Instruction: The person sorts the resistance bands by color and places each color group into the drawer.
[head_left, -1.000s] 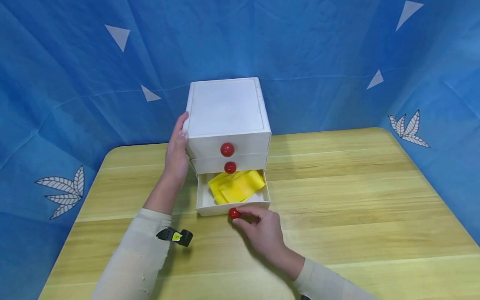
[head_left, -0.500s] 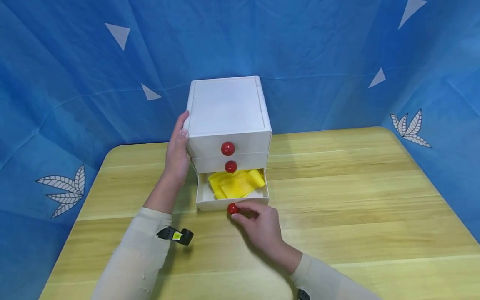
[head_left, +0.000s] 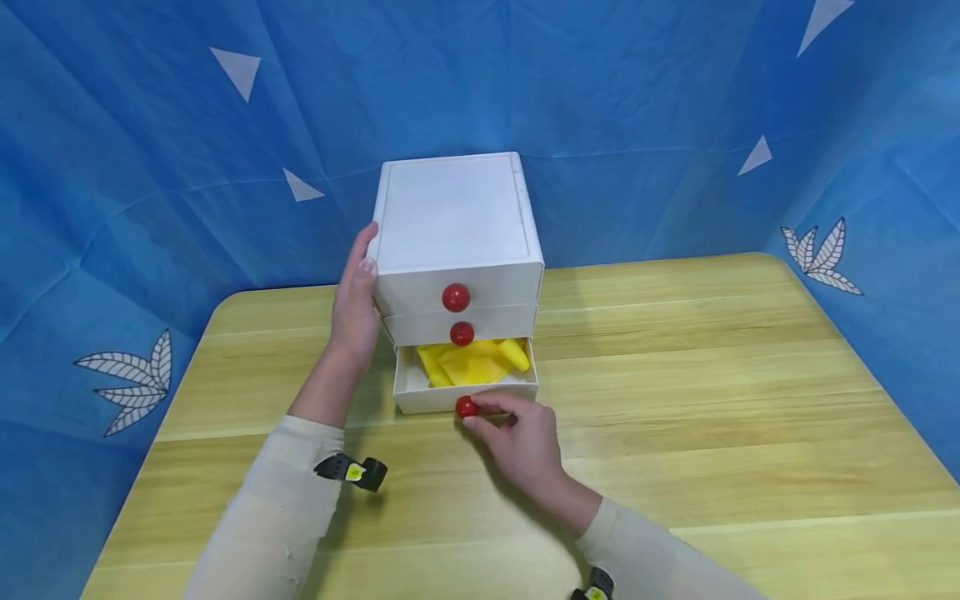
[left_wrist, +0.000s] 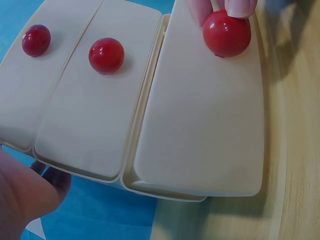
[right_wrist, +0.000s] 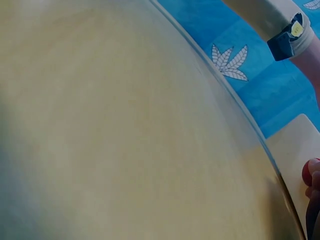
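A white three-drawer cabinet (head_left: pixel 456 212) stands toward the back of the table, a red ball-shaped knob on each drawer. Its bottom drawer (head_left: pixel 420 402) is partly pulled out, and folded yellow cloth (head_left: pixel 474 363) lies inside. The back of the cloth is hidden under the drawers above. My right hand (head_left: pixel 525 442) pinches the bottom drawer's red knob (left_wrist: pixel 227 34) between thumb and fingers. Against the cabinet's left side rests my left hand (head_left: pixel 356 312), with the thumb near the front edge. Both upper drawers, with their knobs (left_wrist: pixel 106 55), sit flush in the cabinet.
The wooden table (head_left: pixel 712 400) extends to both sides and in front of the cabinet. Blue curtain (head_left: pixel 637 108) with white triangles and leaf prints hangs behind and beside it. A black strap (head_left: pixel 351 471) is worn at the left sleeve.
My right hand has moved back toward the cabinet with the knob, and the bottom drawer has slid further in. Less of the yellow cloth shows. The left hand has stayed in place.
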